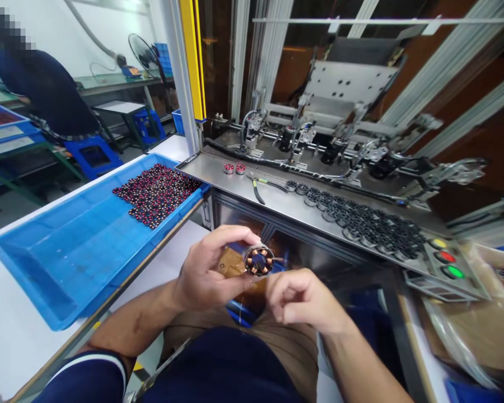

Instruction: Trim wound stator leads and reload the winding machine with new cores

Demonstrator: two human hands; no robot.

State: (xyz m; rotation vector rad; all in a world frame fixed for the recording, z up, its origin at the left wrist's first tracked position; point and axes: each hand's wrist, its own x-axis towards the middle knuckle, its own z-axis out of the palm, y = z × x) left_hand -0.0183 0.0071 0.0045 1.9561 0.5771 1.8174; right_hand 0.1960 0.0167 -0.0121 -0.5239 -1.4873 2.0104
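Note:
My left hand (212, 268) grips a round motor stator (259, 261) between thumb and fingers, above my lap. Copper windings ring its dark centre, and thin wire ends stick out on its right. Just below and right of it is my right hand (296, 296), its fingers curled and slightly blurred. What those fingers hold, if anything, is hidden.
A blue tray (88, 240) on the left holds many small red-and-black parts (159, 193). On the metal ledge lie two red parts (234, 168), pliers (258, 187) and rows of dark stators (361, 218). Machinery (336, 129) stands behind; control buttons (447, 257) sit right. A person (50, 89) sits far left.

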